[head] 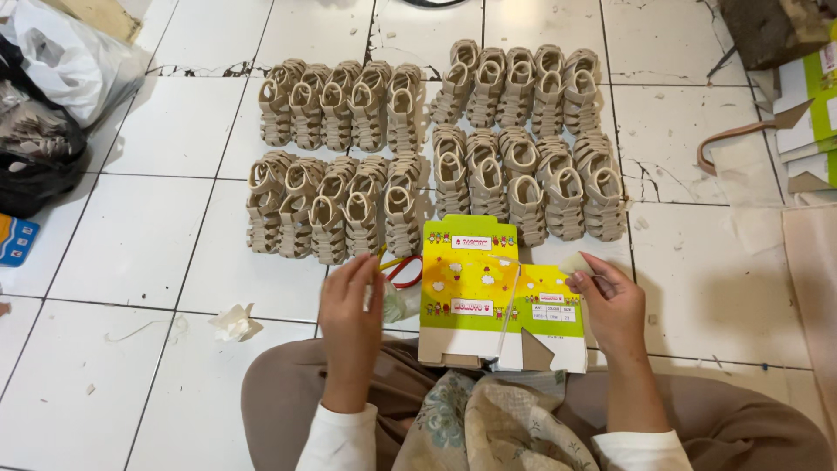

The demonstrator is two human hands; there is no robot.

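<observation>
Down on the white tiled floor [131,227] a crumpled tissue [235,324] lies at my left. My left hand [350,307] hovers with loose, spread fingers beside the flattened yellow-green cardboard box [475,283], gripping nothing. Beyond it, beige woven sandals [436,144] stand in rows. My right hand [610,305] pinches the box's right flap between thumb and fingertips.

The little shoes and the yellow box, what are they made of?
The shoes look like soft beige leather or plastic, matte, with woven-looking straps; which one is unclear. The box looks like thin printed cardboard: glossy yellow-green outside, plain brown on its folded flaps.
</observation>
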